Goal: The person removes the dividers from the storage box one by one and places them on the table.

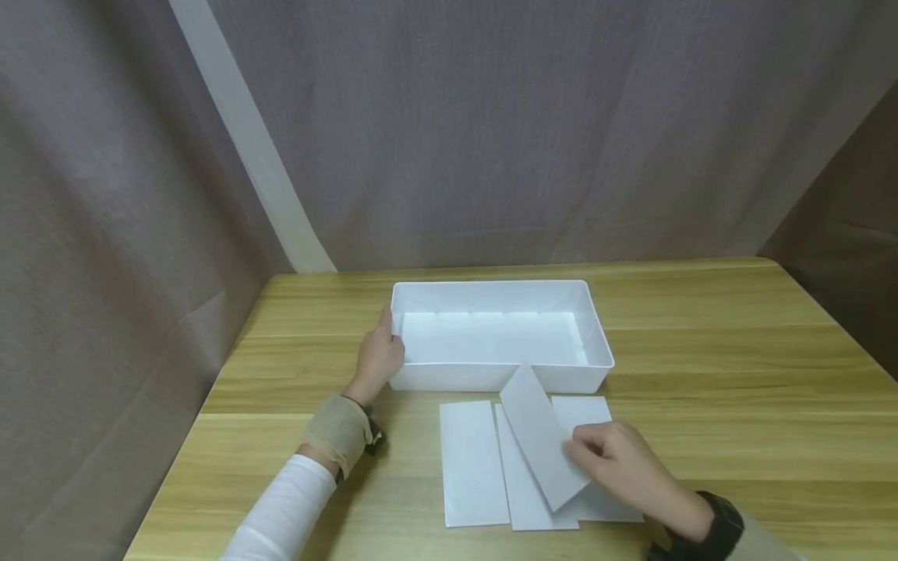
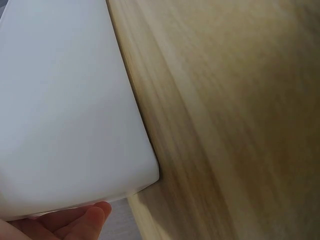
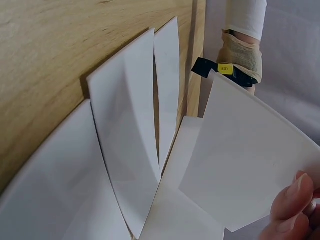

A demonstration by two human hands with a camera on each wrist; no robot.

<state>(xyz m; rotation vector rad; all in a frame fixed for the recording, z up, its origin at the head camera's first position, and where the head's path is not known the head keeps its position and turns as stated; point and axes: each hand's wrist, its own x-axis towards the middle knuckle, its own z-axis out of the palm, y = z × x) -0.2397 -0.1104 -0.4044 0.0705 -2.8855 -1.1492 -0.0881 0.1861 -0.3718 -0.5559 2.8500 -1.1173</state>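
A shallow white plastic box [image 1: 491, 378] with an open top stands lengthwise on the table. At its left end, my left hand [image 1: 379, 354] holds the wall, the index finger stretched along the outside. Those fingers [image 2: 82, 222] show against the box's end in the left wrist view. My right hand [image 1: 610, 460] pinches a thin white rectangular panel [image 1: 540, 436] by its right edge. That panel is tilted, and its top corner overlaps the box's front wall in the head view. Beneath and beside it lie a left panel [image 1: 473, 463], a middle panel [image 1: 522, 495] and a right panel [image 1: 585, 411].
The wooden table [image 1: 737, 374] carries the box and panels. A grey curtain [image 1: 491, 132] hangs behind it, with a pale strip [image 1: 245, 132] running down on the left. Both wrists wear dark straps; a beige wrap [image 1: 337, 428] surrounds the left one.
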